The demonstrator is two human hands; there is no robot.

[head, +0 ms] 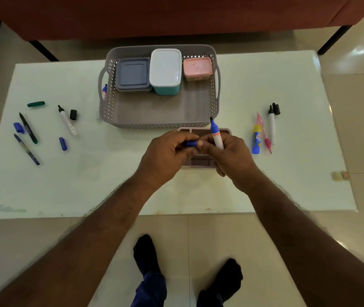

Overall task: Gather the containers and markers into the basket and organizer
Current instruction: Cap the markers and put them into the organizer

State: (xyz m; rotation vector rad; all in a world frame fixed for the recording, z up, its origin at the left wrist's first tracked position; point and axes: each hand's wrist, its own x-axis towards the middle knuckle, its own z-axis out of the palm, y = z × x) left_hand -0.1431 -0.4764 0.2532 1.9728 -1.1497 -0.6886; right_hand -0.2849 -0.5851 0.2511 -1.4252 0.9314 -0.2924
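My right hand (228, 156) is closed around the barrel of a blue marker (216, 135), its bare tip pointing up and away from me. My left hand (165, 155) pinches the blue cap (191, 143) between thumb and fingertips, just beside the right thumb. Both hands hover over the pink organizer (201, 162), so I judge the step in hand is capping this marker before it goes in. To do it well I should turn the cap's open end towards the tip, line the two up along one axis and press straight on until it seats; a skewed push could smear ink on my fingers. The barrel needs a firm hold low down, so the tip stays free.

The organizer is mostly hidden beneath my hands; I see dividers and dark compartments, but cannot tell whether anything lies in them.

Out on the white table (254, 185), uncapped markers and loose caps lie to the left, among them a black-tipped white marker (67, 120) with a black cap (73, 114) just beside it. To the right lie more pens and a small yellow-and-blue bottle (256, 139).

Farther off, touching the organizer's far edge, the grey basket (154, 114) holds three lidded containers along its back wall: a grey-blue one (133, 74), a tall teal one with a white lid (165, 69) and a pink one (197, 68). Its near half is bare.
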